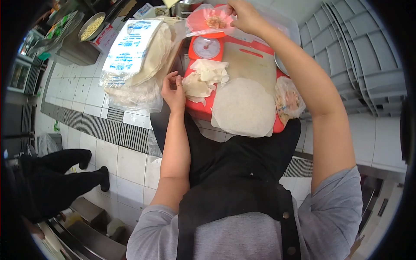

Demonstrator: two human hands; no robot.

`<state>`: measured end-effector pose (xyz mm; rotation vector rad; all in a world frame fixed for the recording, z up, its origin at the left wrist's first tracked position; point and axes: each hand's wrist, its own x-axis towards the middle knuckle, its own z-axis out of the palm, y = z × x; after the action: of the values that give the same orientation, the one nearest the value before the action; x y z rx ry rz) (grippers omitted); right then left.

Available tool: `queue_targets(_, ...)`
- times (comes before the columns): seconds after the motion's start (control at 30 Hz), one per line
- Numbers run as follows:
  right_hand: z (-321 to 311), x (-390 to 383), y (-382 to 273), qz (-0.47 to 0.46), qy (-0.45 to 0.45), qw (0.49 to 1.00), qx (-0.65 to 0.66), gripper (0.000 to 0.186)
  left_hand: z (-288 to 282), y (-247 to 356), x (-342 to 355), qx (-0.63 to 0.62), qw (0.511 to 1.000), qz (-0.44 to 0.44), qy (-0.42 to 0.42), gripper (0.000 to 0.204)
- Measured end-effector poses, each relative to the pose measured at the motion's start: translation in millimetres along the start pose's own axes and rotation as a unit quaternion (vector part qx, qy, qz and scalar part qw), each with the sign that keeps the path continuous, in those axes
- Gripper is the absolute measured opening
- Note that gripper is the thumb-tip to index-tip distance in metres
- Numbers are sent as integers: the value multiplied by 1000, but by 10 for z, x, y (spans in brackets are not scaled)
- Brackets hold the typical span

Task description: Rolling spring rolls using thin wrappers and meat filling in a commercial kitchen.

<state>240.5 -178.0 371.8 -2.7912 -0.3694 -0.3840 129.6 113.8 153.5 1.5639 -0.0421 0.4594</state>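
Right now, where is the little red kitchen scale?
In the head view, the red scale stands at the far end of the red board, just above the crumpled wrappers and under the right hand.

Glossy red plastic cutting board, matt floury round wrapper, crinkled clear plastic bag, shiny metal bowl, smooth floor tiles

At the top centre of the frame the right hand pinches the edge of a thin plastic sheet with a small heap of filling on it, lying over a red dial scale. Left of centre the left hand rests with curled fingers beside crumpled wrappers on a red cutting board. A round flat wrapper lies at the board's near edge. A bagged stack of wrappers sits in the upper left.
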Motion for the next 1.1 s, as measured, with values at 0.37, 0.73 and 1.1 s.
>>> queue_targets(0.37,-559,-2908,1054,274,-220,932,-90,15,-10,80,-60,-54,998,-16,-23,19)
queue_targets(0.73,-191,-3382,929,254,-82,964,5,11,-104,-97,-33,-31,999,10,-33,21)
queue_targets(1.1,-4,-3474,844,264,-53,963,24,13,-155,-93,-16,-17,1000,10,-18,20)
